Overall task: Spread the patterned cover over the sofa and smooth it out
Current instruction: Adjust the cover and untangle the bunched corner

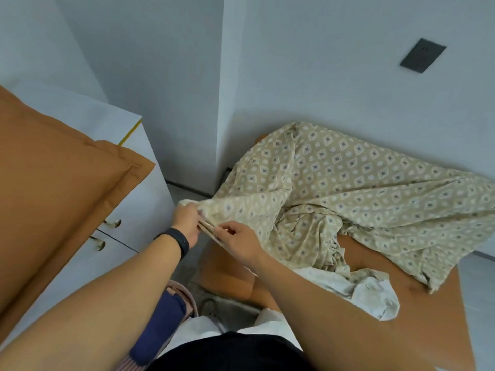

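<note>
Both hands, the left hand [187, 222] and right hand [238, 241], pinch one edge of the beige diamond-patterned cloth cover [348, 188], bunched on the orange sofa [428, 311]. Next, I think, pull it wide and flat.

Both the left hand [186, 222] and right hand [241, 241] grip the patterned cover [361, 188] over the sofa [417, 317].

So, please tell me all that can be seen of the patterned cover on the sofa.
The patterned cover is thin beige fabric printed with white diamonds holding grey squares. It lies crumpled and only partly spread over the orange sofa, whose seat still shows. One bunched edge is gripped by the left hand and pinched by the right hand. Near the front, its pale underside is turned up.
</note>
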Tool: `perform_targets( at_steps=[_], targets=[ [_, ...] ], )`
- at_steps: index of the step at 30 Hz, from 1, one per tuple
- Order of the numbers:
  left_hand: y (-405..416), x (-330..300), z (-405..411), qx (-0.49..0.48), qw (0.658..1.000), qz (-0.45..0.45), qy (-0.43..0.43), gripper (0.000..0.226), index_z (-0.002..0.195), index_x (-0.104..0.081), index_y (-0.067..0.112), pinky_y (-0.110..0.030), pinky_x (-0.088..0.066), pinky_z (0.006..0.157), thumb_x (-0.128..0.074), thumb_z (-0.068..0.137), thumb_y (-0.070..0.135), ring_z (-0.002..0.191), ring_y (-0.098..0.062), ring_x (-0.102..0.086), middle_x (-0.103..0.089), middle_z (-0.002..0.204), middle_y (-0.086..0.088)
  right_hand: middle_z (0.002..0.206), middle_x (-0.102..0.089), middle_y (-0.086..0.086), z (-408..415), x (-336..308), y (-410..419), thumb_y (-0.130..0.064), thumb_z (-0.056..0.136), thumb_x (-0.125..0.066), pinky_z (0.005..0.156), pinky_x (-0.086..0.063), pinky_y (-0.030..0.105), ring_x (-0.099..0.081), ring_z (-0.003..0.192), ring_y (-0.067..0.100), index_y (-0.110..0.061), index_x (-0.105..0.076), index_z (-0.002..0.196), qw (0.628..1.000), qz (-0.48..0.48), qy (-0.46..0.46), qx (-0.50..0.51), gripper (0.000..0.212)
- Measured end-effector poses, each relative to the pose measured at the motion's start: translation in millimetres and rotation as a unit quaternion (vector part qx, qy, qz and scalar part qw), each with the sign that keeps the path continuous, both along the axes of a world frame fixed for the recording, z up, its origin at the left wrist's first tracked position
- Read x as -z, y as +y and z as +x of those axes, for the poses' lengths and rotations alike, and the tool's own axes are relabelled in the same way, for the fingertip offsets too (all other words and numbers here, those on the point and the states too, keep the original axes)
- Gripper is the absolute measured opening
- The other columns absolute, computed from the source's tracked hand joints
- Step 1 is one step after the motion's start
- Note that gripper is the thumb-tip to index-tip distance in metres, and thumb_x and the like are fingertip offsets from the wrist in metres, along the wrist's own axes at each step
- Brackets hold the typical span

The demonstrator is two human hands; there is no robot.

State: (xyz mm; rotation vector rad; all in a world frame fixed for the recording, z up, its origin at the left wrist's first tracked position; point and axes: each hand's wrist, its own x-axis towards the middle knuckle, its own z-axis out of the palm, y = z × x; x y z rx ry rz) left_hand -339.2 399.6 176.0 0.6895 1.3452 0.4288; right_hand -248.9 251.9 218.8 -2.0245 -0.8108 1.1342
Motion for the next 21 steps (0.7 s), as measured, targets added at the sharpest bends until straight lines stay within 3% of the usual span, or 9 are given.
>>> perform_targets(
  at_steps=[2,5,8,10,12,15,17,19,21],
  targets=[
    [13,12,-8,-0.027,0.998,0.039,0.039,0.041,0.124,-0.061,0.008,-0.05,-0.06,0.088,-0.044,0.087,0.016,0.1,-0.033,-0.069,-0.069,0.117,-0.015,0.101,-0.067,-0.01,-1,8,1,-0.051,0.092,-0.066,0.071,-0.043,0.024,-0.061,0.086,0.007,-0.032,-0.069,0.118,0.994,-0.06,-0.016,-0.087,0.032],
    [22,18,-22,-0.024,0.993,0.077,0.089,0.048,0.13,-0.056,0.012,-0.056,-0.057,0.095,-0.038,0.086,0.02,0.108,-0.037,-0.066,-0.065,0.127,-0.016,0.104,-0.068,0.0,6,29,-5,-0.038,0.094,-0.063,0.074,-0.046,0.031,-0.064,0.09,0.02,-0.024,-0.069,0.115,0.947,-0.183,-0.126,-0.231,0.025],
    [28,17,-30,-0.064,0.988,0.085,0.112,0.049,0.144,-0.045,0.021,-0.055,-0.053,0.102,-0.032,0.097,0.016,0.118,-0.035,-0.062,-0.057,0.139,-0.011,0.098,-0.067,0.003,27,43,-31,-0.023,0.096,-0.051,0.076,-0.054,0.035,-0.067,0.091,0.025,-0.021,-0.066,0.099,0.912,-0.272,-0.224,-0.21,0.015],
    [29,20,-35,-0.072,0.984,0.084,0.138,0.058,0.157,-0.028,0.025,-0.055,-0.049,0.108,-0.029,0.099,0.018,0.132,-0.036,-0.054,-0.046,0.154,-0.009,0.101,-0.067,0.003,44,48,-54,-0.017,0.098,-0.045,0.079,-0.056,0.036,-0.067,0.094,0.025,-0.02,-0.066,0.101,0.899,-0.305,-0.267,-0.163,0.021],
    [25,27,-36,-0.061,0.981,0.087,0.161,0.058,0.157,-0.025,0.026,-0.058,-0.052,0.103,-0.029,0.1,0.017,0.132,-0.038,-0.055,-0.045,0.154,-0.011,0.1,-0.068,0.003,60,51,-75,-0.018,0.1,-0.044,0.077,-0.055,0.035,-0.067,0.091,0.025,-0.018,-0.068,0.103,0.893,-0.325,-0.29,-0.11,0.024],
    [3,32,-34,-0.064,0.987,0.036,0.142,0.05,0.149,-0.036,0.023,-0.06,-0.062,0.077,-0.037,0.102,0.003,0.105,-0.037,-0.064,-0.055,0.131,-0.009,0.089,-0.067,0.0,71,49,-92,-0.029,0.101,-0.049,0.071,-0.056,0.034,-0.065,0.082,0.023,-0.021,-0.065,0.091,0.907,-0.304,-0.286,-0.054,0.021],
    [-10,41,-34,-0.027,0.99,-0.015,0.14,0.047,0.14,-0.041,0.023,-0.052,-0.063,0.06,-0.049,0.098,0.004,0.1,-0.034,-0.064,-0.058,0.127,-0.009,0.075,-0.06,-0.002,67,44,-95,-0.032,0.099,-0.055,0.061,-0.046,0.031,-0.06,0.076,0.023,-0.023,-0.055,0.073,0.936,-0.257,-0.235,-0.059,0.027],
    [-21,51,-33,0.063,0.977,-0.026,0.201,0.065,0.145,-0.033,0.026,-0.05,-0.063,0.062,-0.064,0.09,0.009,0.111,-0.038,-0.06,-0.05,0.14,-0.015,0.071,-0.058,-0.002,53,40,-96,-0.03,0.096,-0.059,0.058,-0.038,0.03,-0.057,0.075,0.023,-0.024,-0.053,0.067,0.961,-0.207,-0.166,-0.079,0.03],
    [-31,57,-27,0.196,0.939,0.004,0.281,0.087,0.156,-0.02,0.025,-0.05,-0.062,0.082,-0.071,0.086,0.016,0.123,-0.041,-0.051,-0.034,0.15,-0.015,0.076,-0.065,0.0,37,38,-94,-0.032,0.094,-0.06,0.06,-0.039,0.03,-0.059,0.074,0.022,-0.022,-0.061,0.071,0.974,-0.171,-0.127,-0.074,0.024]
  ],
)
